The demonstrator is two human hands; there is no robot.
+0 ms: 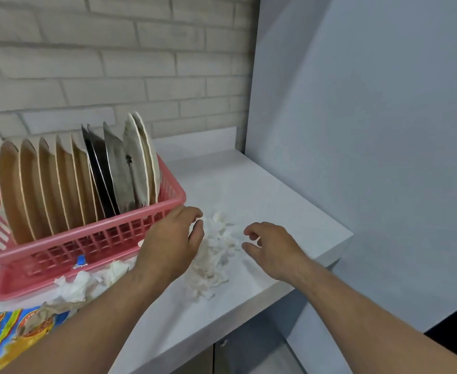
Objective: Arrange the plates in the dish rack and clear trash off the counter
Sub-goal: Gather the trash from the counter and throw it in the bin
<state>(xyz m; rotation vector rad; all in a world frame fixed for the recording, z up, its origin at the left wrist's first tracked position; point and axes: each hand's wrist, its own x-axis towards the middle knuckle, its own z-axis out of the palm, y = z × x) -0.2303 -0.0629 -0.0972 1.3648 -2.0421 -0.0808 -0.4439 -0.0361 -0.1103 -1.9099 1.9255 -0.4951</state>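
Ten or so plates [68, 182] are already standing upright on edge in the pink dish rack [92, 238] at about 9 o'clock, tan ones on the left, dark ones in the middle, pale ones at the right end, so that half of the job looks done to me. What's left is the trash. Both hands sit on either side of a loose pile of shredded white paper [213, 255] near the middle of the white counter [262, 190]. The left hand [172, 241] is open with fingers curled, its edge right against the pile at the 9 o'clock side, holding nothing. The right hand [273, 248] is at 3 o'clock from the pile, also open and half cupped, empty, just beside the scraps but not touching them as far as I can tell. More junk is down at 7 o'clock: crumpled tissue [73, 286] touching the rack's front, a small blue wrapper [81, 260] against the rack wall, and a colourful snack bag [14, 336] at the frame's corner. Risk-wise, those shreds are light and loose, so a fast scoop would probably scatter bits, and the counter edge is near at 5 o'clock, meaning pieces could slide off onto the floor. The left hand is also close to the rack's corner; a bump there might rattle the leaning plates.
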